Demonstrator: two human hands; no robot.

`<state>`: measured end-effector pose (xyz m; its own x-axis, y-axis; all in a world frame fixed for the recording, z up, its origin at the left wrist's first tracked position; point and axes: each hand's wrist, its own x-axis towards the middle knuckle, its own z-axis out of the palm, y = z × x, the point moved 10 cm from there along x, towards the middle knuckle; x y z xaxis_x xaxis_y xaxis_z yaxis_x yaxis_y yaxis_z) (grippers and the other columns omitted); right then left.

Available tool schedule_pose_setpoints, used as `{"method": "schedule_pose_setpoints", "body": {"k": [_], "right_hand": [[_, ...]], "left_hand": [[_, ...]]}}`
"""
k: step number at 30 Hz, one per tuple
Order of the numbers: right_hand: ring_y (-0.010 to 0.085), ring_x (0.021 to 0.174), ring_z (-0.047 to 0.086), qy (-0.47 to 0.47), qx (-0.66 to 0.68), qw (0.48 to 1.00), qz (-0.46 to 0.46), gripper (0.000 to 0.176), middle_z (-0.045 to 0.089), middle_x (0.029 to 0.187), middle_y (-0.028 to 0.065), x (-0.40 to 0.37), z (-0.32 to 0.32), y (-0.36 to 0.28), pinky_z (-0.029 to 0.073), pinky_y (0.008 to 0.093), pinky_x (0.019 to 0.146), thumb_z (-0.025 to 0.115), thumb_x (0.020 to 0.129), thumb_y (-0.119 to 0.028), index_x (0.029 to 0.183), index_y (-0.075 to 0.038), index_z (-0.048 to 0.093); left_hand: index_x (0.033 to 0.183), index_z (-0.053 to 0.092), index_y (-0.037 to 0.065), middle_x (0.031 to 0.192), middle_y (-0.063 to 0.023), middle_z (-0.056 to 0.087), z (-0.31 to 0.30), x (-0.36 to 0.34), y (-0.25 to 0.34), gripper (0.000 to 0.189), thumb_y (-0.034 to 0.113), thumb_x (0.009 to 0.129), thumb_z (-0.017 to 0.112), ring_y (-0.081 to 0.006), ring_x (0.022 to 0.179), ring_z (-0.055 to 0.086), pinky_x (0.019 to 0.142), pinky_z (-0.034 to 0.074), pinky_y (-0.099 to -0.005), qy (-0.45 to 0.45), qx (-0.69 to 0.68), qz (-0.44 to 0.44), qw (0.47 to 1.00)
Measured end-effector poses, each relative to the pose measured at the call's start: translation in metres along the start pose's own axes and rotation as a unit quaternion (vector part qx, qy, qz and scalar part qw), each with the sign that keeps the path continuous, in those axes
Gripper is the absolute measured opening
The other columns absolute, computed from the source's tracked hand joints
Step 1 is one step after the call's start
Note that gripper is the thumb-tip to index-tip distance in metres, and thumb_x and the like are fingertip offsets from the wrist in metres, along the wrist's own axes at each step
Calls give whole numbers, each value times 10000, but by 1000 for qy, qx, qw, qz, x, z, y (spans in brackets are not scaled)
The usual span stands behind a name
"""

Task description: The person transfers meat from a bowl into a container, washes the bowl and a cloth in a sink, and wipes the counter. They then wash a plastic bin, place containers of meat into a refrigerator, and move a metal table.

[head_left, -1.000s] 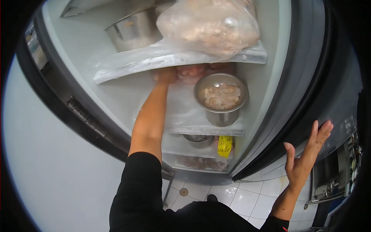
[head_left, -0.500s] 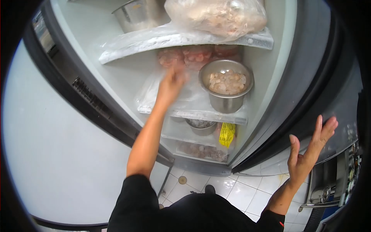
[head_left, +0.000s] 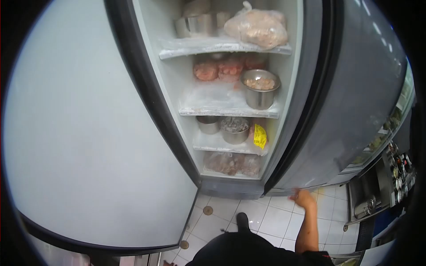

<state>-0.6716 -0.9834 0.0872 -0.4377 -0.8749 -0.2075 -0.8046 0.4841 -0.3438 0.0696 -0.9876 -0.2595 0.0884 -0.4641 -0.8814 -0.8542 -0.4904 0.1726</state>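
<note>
My right hand [head_left: 304, 199] hangs low in front of the grey door to the right of the open fridge, above the tiled floor. Its fingers are blurred, and I make out nothing in them. Only a sliver of my left hand [head_left: 168, 263] shows at the bottom edge, beneath the open door [head_left: 97, 146]; its fingers are mostly hidden. On the frosty second shelf [head_left: 208, 99] a steel pot [head_left: 260, 95] holds pale pieces of food. Behind it lie bags of pinkish meat [head_left: 217, 70]. Neither hand touches the shelves.
A tied bag of pale food [head_left: 257, 27] and a steel container [head_left: 195, 26] occupy the top shelf. Lower down are a pot with frosty contents [head_left: 235, 131], a yellow-labelled pack [head_left: 260, 136] and more bags [head_left: 228, 164]. A metal counter [head_left: 370, 190] stands right.
My left hand has left the second shelf and dropped to the bottom edge. My right hand has lowered and moved left. The view has shifted back, showing more of the fridge and open door.
</note>
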Motion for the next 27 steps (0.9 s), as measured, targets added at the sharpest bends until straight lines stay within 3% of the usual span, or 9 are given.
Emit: {"method": "schedule_pose_setpoints", "body": {"k": [1,2,5,10,11,13,15,22,27], "right_hand": [[406,1135,573,-54,47,996,54,639,610,1206,242,-7,45,31,453,434,975,711,793,-467,1272,-63,587],[344,985,659,-41,42,998,32,632,695,999,214,-16,77,47,502,396,881,734,791,-435,1263,-39,589],[359,1177,566,-127,3,990,66,759,609,1252,198,-46,158,94,437,392,1011,688,750,-616,1290,-91,587],[340,1247,511,-165,31,982,85,740,586,1303,154,-98,235,148,409,417,1042,602,791,-655,1277,-97,602],[341,1176,568,-153,49,982,102,708,623,1249,161,-109,252,167,452,411,981,642,760,-658,1244,-141,636],[329,1025,646,-165,135,966,144,617,664,1169,160,-135,301,216,498,385,896,663,790,-582,1212,-132,658],[303,1070,606,-20,474,878,62,375,650,1080,217,-198,315,225,458,427,856,595,883,-272,1047,64,626],[293,1025,643,-178,206,938,214,571,689,1108,150,-328,407,311,494,354,907,665,815,-534,1223,-135,647],[339,1237,519,-184,183,911,322,630,573,1316,149,-415,436,321,404,428,1044,510,886,-563,1257,-63,611]], "left_hand": [[1015,638,26,1101,-143,634,-13,-5,-15,444,439,915,510,-318,1002,604,887,474,-416,14,-32,-12,999],[1026,631,27,1111,-141,626,-26,-10,-26,450,446,911,513,-318,1010,597,891,471,-417,33,-59,-20,998],[1058,609,31,1141,-135,603,-63,-19,-38,474,468,899,521,-318,1036,578,904,462,-421,83,-125,-13,989],[1112,573,37,1191,-124,565,-83,-37,-6,524,505,878,535,-317,1078,547,925,447,-428,122,-174,47,976],[1123,566,38,1201,-122,557,-79,-41,5,536,512,874,537,-317,1086,540,929,444,-429,120,-172,63,976],[1144,551,41,1221,-118,542,-62,-50,27,560,527,866,543,-317,1103,528,937,438,-432,110,-156,91,977],[1166,537,43,1241,-114,526,-36,-58,47,586,541,858,548,-316,1120,515,945,432,-434,90,-125,114,981],[1241,486,52,1311,-100,473,51,-87,110,684,593,830,567,-315,1179,471,975,412,-443,-3,-53,171,984],[1295,450,58,1361,-90,434,115,-96,237,761,629,810,581,-315,1222,439,995,397,-450,-141,-59,233,960]]}}
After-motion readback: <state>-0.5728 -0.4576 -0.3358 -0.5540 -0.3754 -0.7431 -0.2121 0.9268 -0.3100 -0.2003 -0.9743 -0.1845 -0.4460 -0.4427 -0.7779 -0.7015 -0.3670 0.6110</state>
